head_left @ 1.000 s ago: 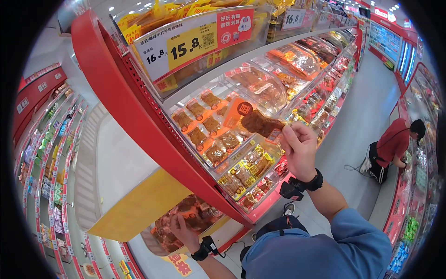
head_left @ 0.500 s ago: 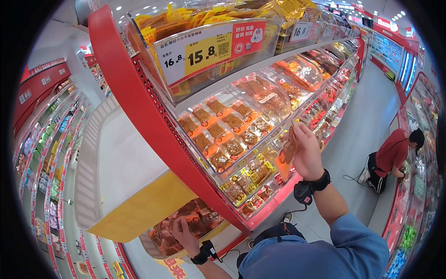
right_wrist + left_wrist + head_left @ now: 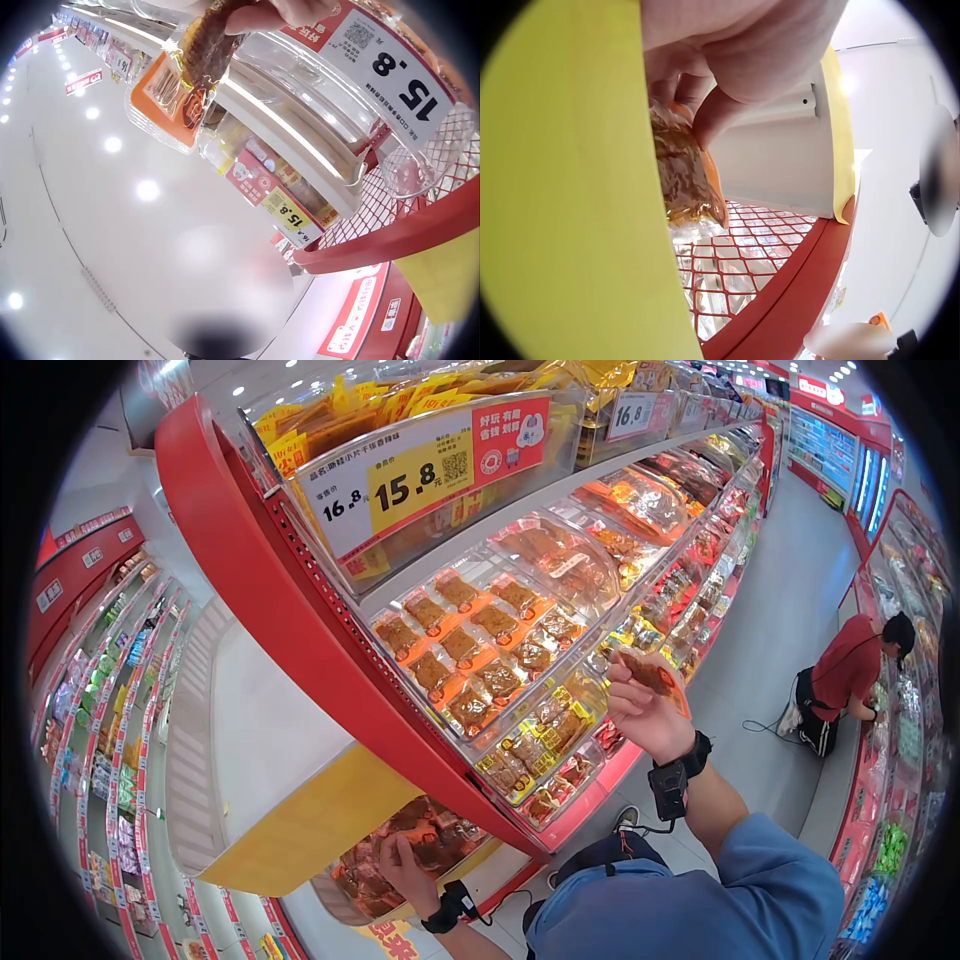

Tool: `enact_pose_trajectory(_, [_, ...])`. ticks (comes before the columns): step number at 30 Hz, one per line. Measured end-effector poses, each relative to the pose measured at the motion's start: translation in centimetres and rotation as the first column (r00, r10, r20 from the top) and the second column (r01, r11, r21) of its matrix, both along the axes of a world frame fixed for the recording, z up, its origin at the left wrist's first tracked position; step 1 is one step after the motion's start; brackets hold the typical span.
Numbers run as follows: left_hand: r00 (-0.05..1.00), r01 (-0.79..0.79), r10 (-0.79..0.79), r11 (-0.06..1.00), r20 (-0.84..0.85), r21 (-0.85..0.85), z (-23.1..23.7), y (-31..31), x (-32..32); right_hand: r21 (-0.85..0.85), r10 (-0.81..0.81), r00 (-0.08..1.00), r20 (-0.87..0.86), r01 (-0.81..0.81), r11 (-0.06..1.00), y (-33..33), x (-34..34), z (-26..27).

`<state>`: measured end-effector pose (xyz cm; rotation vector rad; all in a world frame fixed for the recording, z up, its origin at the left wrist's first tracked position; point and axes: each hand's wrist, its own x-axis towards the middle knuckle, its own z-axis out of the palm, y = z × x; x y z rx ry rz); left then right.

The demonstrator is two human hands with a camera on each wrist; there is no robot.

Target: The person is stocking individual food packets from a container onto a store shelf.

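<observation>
In the head view my right hand (image 3: pixel 652 722) is raised in front of the shelf, thumb and fingers pinching a clear snack packet (image 3: pixel 655 676) with a brown piece inside. The right wrist view shows the orange printed end of this packet (image 3: pixel 161 97) pointing away from the fingers. Low on the left, my left hand (image 3: pixel 408 878) is at a bin of similar packets (image 3: pixel 440 838). The left wrist view has its thumb and fingers gripping a brown snack packet (image 3: pixel 682 176) with an orange edge; a yellow panel (image 3: pixel 562 180) hides part of it.
A clear shelf tray of orange-backed packets (image 3: pixel 460 645) lies behind my right hand, with yellow packets (image 3: pixel 535 735) below. Above is a price card (image 3: pixel 420 475). The red shelf end (image 3: pixel 300 630) curves between my hands. A person in red (image 3: pixel 845 670) crouches across the aisle.
My right hand has turned the packet: its orange end pointed left over the tray, then hung down, and now faces right. The left hand stays at the low bin.
</observation>
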<state>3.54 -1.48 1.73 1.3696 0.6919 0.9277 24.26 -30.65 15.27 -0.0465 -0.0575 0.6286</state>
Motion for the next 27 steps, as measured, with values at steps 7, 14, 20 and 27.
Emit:
enact_pose_trajectory(7, [0.998, 0.003, 0.01, 0.974, -0.056, 0.228, 0.7, -0.2, 0.2, -0.362, -0.084, 0.98, 0.18, 0.145, 0.921, 0.0, -0.9, 1.8])
enact_pose_trajectory(14, [0.999, -0.021, 0.026, 0.994, -0.047, 0.103, 1.5, -0.9, 0.4, -0.382, -0.089, 0.983, 0.16, 0.145, 0.913, 0.6, -1.2, 2.0])
enact_pose_trajectory(20, [1.0, -0.006, 0.007, 1.0, -0.024, 0.028, 0.0, 0.0, -0.2, -0.365, 0.045, 0.988, 0.15, 0.013, 0.931, 0.6, -1.2, 2.3])
enact_pose_trajectory(27, [0.997, -0.013, 0.015, 0.999, -0.07, 0.038, 0.4, 0.0, 0.0, -0.454, 0.17, 0.835, 0.523, 0.104, 0.885, 0.2, -1.2, 2.9])
